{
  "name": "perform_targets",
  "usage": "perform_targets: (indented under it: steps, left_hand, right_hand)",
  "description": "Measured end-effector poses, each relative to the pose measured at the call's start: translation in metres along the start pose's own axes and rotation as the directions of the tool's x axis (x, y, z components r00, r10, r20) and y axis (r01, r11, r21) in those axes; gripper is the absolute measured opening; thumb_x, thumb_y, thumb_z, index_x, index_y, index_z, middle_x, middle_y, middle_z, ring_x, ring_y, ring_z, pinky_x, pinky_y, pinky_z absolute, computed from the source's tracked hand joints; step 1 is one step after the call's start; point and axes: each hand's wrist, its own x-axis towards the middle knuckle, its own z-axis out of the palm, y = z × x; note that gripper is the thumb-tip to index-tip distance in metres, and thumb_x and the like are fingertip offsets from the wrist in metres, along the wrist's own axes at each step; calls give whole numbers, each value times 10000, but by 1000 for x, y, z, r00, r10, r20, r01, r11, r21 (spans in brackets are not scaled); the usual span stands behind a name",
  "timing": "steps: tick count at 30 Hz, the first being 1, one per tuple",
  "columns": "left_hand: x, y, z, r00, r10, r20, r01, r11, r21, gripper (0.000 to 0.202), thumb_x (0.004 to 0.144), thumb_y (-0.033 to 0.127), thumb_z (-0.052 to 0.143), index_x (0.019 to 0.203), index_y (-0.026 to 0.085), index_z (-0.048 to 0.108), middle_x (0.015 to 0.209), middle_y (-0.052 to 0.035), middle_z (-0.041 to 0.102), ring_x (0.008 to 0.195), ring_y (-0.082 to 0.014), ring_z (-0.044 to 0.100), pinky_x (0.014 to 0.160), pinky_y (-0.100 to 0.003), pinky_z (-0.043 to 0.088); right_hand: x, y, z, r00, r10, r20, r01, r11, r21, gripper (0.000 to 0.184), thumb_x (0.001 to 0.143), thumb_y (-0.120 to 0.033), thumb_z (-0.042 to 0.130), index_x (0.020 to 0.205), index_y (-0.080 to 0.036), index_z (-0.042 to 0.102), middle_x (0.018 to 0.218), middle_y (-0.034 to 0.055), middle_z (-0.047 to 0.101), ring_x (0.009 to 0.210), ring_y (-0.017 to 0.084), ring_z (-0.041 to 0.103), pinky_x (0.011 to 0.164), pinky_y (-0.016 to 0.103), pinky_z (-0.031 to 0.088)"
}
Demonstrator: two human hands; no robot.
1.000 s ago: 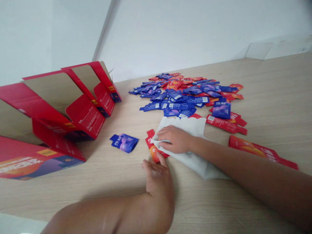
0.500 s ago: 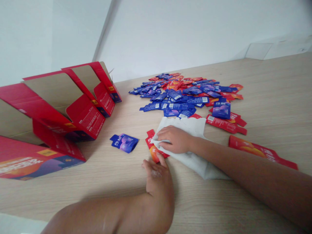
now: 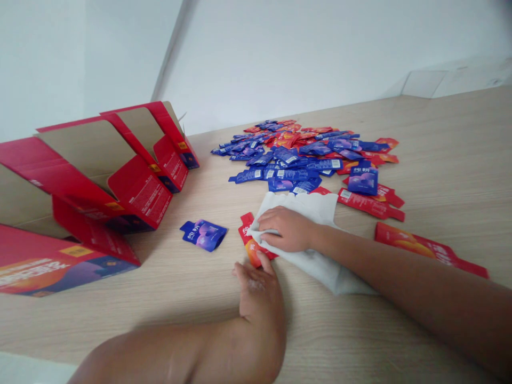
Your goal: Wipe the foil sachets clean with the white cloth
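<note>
Right now, the right hand [image 3: 286,229] lies over a crumpled white wipe [image 3: 304,205], its fingers [image 3: 272,218] gently curved and close together, pressing on the cloth; whether they pinch it or only rest on it, I cannot tell. The wipe covers part of a red sachet [image 3: 248,240], which lies on the pale wooden table [image 3: 360,330] with its orange-printed end showing beside the wipe. The left hand [image 3: 258,293] sits just below, its fingertips [image 3: 264,260] touching the sachet's lower edge, though the pictures do not settle whether they have hold of it. Just left of both hands lies a single blue sachet [image 3: 203,235], apart from the rest. Farther back spreads a loose heap of blue and red sachets [image 3: 304,160], and a long red sachet [image 3: 420,248] lies out to the right, near the right forearm. Opened red cartons [image 3: 136,192] stand at the left of the table, showing their brown inner faces.
</note>
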Motion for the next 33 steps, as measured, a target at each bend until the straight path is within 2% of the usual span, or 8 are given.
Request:
perform_targets:
  steps: [4, 8, 11, 17, 25, 29, 33]
  left_hand:
    - [0, 1, 0, 999, -34, 4, 34, 999, -2, 478, 832, 11, 328, 1234, 52, 583, 787, -165, 729, 791, -210, 696, 935, -422, 475]
    - [0, -1, -1, 1000, -18, 1, 18, 998, -58, 482, 828, 7, 322, 1215, 75, 603, 767, -137, 732, 774, -200, 695, 924, -415, 488]
    - [0, -2, -1, 1000, -21, -7, 21, 997, -71, 481, 828, 6, 318, 1212, 62, 604, 782, -154, 733, 783, -206, 696, 928, -416, 487]
    - [0, -1, 0, 999, -51, 13, 53, 979, -198, 478, 831, 11, 323, 1222, 62, 594, 799, -157, 729, 804, -211, 689, 947, -453, 472]
    - [-1, -2, 0, 1000, -29, -3, 28, 986, -162, 473, 832, 7, 321, 1225, 23, 584, 798, -199, 723, 801, -227, 693, 936, -447, 477]
    - [0, -2, -2, 999, -50, 15, 51, 981, -189, 479, 830, 11, 320, 1218, 60, 596, 803, -162, 728, 799, -210, 685, 943, -443, 471]
    - [0, -3, -1, 999, -31, 17, 33, 993, -111, 481, 831, 17, 322, 1225, 72, 593, 767, -132, 724, 775, -198, 684, 933, -425, 472]
  right_hand:
    - [0, 1, 1, 1000, -4, -2, 4, 1000, 6, 170, 877, -240, 517, 862, -147, 659, 919, 77, 681, 905, 203, 598, 848, 346, 405]
    - [0, 1, 0, 1000, -6, -7, 6, 1000, 15, 175, 870, -241, 524, 891, -150, 672, 931, 80, 681, 897, 204, 597, 836, 345, 404]
    - [0, 0, 0, 1000, -1, -4, 1, 1000, 19, 172, 871, -237, 524, 895, -151, 671, 930, 77, 683, 906, 203, 597, 844, 345, 402]
    - [0, 0, 0, 1000, -1, -4, 1, 1000, 21, 161, 867, -231, 529, 864, -146, 666, 923, 81, 684, 909, 202, 597, 846, 344, 400]
    - [0, 0, 0, 1000, 2, -5, -1, 1000, 20, 172, 870, -238, 525, 897, -150, 671, 928, 78, 682, 901, 207, 598, 843, 346, 402]
    - [0, 0, 0, 1000, 4, 0, -3, 1000, 26, 179, 872, -239, 523, 908, -151, 674, 943, 81, 682, 921, 213, 596, 847, 347, 398]
    - [0, 0, -1, 1000, 8, 1, -8, 999, 31, 173, 869, -235, 526, 893, -153, 676, 934, 79, 681, 903, 206, 594, 838, 345, 398]
